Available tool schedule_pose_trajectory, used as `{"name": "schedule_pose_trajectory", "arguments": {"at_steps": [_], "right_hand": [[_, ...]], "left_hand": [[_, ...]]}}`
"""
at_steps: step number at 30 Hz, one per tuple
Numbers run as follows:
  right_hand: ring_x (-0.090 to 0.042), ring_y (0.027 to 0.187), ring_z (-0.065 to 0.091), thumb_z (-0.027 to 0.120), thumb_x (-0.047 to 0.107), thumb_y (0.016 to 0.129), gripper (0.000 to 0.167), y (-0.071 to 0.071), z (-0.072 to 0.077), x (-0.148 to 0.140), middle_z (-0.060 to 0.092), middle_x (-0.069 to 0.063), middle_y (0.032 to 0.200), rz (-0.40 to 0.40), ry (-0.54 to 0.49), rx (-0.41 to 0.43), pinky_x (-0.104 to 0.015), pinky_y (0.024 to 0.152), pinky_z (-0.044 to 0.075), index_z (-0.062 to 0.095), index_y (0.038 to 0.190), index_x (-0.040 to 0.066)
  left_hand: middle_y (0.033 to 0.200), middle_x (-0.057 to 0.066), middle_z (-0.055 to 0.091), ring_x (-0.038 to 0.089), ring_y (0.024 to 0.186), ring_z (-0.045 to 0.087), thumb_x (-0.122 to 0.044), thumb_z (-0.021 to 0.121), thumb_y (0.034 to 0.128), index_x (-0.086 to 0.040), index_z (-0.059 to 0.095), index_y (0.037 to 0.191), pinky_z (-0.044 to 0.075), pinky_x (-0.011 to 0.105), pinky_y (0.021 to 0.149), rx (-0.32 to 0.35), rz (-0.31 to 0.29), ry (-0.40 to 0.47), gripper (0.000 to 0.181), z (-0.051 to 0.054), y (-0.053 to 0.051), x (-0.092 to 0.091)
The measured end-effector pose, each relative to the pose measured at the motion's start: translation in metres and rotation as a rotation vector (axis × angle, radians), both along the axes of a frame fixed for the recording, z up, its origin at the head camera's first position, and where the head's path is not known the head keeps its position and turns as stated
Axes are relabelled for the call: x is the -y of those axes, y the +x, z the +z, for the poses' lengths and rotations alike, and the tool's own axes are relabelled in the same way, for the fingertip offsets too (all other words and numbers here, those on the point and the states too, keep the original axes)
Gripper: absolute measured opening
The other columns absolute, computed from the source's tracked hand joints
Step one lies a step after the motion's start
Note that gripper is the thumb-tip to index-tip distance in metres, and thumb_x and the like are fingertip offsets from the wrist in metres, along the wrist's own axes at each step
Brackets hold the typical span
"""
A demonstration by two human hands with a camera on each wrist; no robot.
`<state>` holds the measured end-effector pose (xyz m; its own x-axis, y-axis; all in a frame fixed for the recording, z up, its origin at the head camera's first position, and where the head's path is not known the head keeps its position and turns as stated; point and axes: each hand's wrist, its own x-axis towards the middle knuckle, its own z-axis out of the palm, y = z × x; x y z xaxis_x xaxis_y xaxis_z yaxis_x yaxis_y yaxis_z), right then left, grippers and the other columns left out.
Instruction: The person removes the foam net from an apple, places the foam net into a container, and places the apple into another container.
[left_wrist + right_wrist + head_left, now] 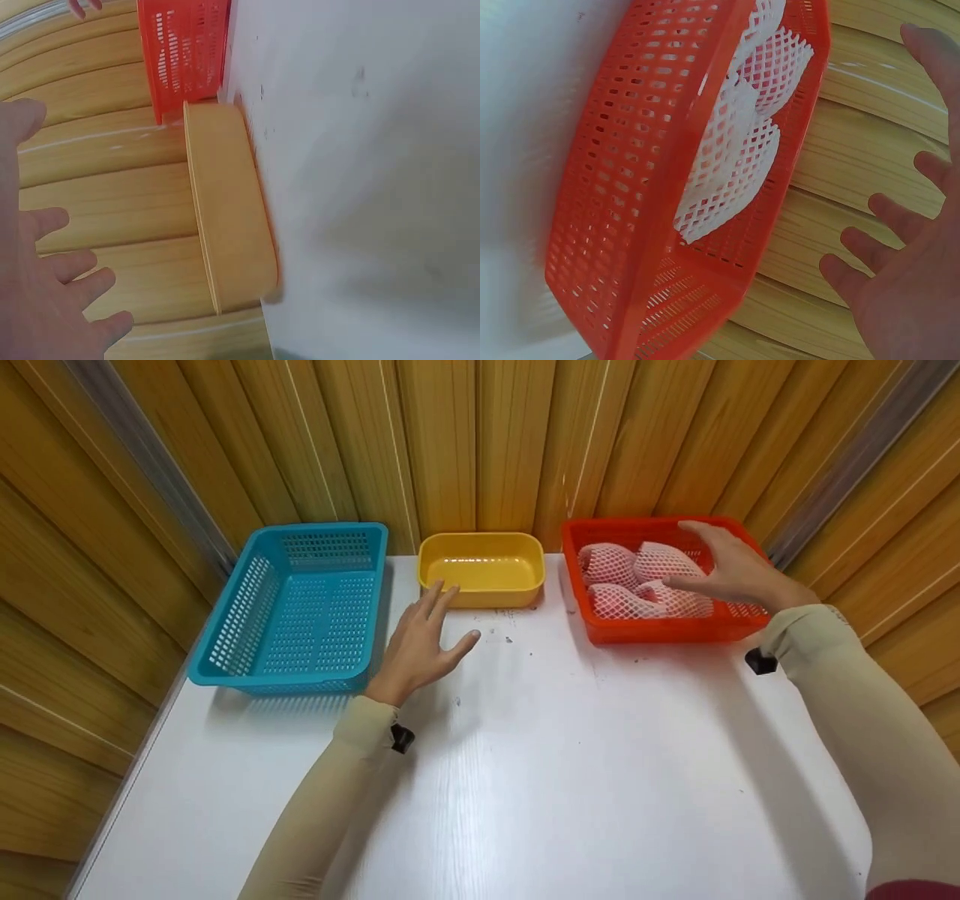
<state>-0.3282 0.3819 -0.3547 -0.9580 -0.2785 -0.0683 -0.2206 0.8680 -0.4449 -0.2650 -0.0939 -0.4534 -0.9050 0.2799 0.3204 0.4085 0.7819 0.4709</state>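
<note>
The right hand is held above the right part of the red plastic basket, its fingers spread and its thumb well apart from them, with nothing in its grasp. In the head view its thumb passes over the contents: four pinkish, rounded items in white foam netting, grouped in the left and middle of the basket. The right wrist view shows a gap between the fingers and the basket's rim.

The left hand is likewise spread and holds nothing. In the head view its fingertips overlap the near left edge of the glossy yellow rectangular dish, though the left wrist view shows the hand apart from it.

The dish sits between the red basket and a larger blue perforated basket at the left. All three stand on the white worktop, towards the wood-grain panelling at its back. Small dark marks dot the surface near the dish. Both forearms have pale beige sleeves, with a small black device at each wrist.
</note>
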Motion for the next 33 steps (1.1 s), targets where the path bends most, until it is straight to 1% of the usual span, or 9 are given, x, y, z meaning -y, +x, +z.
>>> {"name": "schedule_pose_trajectory", "arguments": {"at_steps": [3,8,11,16,22,29,33], "right_hand": [[-0.052,0.150,0.015,0.074,0.056,0.088,0.105,-0.007,0.003,0.001,0.013,-0.020,0.170,-0.013,0.001,0.014,-0.081,0.109,0.019,0.011,0.166,0.022],[-0.053,0.150,0.016,0.073,0.057,0.089,0.105,-0.019,0.006,0.004,0.013,-0.021,0.169,-0.032,-0.002,0.051,-0.082,0.107,0.020,0.010,0.166,0.023],[-0.054,0.149,0.017,0.071,0.058,0.090,0.104,-0.027,0.009,0.004,0.014,-0.023,0.169,-0.033,0.008,0.067,-0.081,0.108,0.020,0.008,0.166,0.023],[-0.054,0.148,0.018,0.067,0.062,0.091,0.104,-0.040,0.017,0.003,0.015,-0.025,0.168,-0.057,0.017,0.091,-0.081,0.108,0.020,0.008,0.166,0.022],[-0.055,0.147,0.020,0.064,0.064,0.092,0.104,-0.053,0.023,0.002,0.017,-0.026,0.167,-0.063,0.024,0.100,-0.079,0.109,0.021,0.007,0.166,0.019],[-0.054,0.148,0.020,0.064,0.064,0.092,0.105,-0.068,0.024,0.005,0.016,-0.026,0.167,-0.074,0.012,0.139,-0.078,0.110,0.023,0.008,0.166,0.015],[-0.056,0.146,0.022,0.063,0.067,0.091,0.107,-0.078,0.021,0.004,0.018,-0.028,0.166,-0.069,0.056,0.174,-0.078,0.109,0.025,0.008,0.165,0.013]], "left_hand": [[0.169,0.010,0.024,0.035,0.150,0.032,-0.060,0.058,0.0960,-0.019,0.034,0.161,0.026,0.055,0.122,0.032,-0.007,0.013,0.081,0.000,-0.001,-0.012],[0.170,0.008,0.023,0.035,0.152,0.029,-0.061,0.058,0.0954,-0.021,0.032,0.162,0.025,0.057,0.121,0.077,-0.025,0.037,0.083,-0.004,-0.004,-0.032],[0.170,0.008,0.023,0.033,0.152,0.029,-0.061,0.058,0.0954,-0.021,0.031,0.162,0.026,0.056,0.122,0.084,-0.044,0.044,0.083,-0.006,-0.006,-0.043],[0.169,0.008,0.025,0.031,0.152,0.030,-0.063,0.057,0.0952,-0.020,0.029,0.163,0.025,0.054,0.123,0.080,-0.069,0.039,0.085,-0.008,-0.011,-0.060],[0.170,0.005,0.023,0.027,0.153,0.028,-0.066,0.058,0.0923,-0.021,0.027,0.163,0.022,0.052,0.124,0.125,-0.081,0.043,0.090,-0.007,-0.015,-0.081],[0.170,0.004,0.022,0.026,0.154,0.027,-0.068,0.058,0.0914,-0.024,0.028,0.163,0.024,0.051,0.123,0.165,-0.090,0.044,0.089,-0.006,-0.019,-0.108],[0.171,0.002,0.019,0.026,0.154,0.026,-0.069,0.058,0.0912,-0.025,0.026,0.163,0.025,0.052,0.123,0.199,-0.101,0.038,0.090,-0.004,-0.021,-0.127]]}}
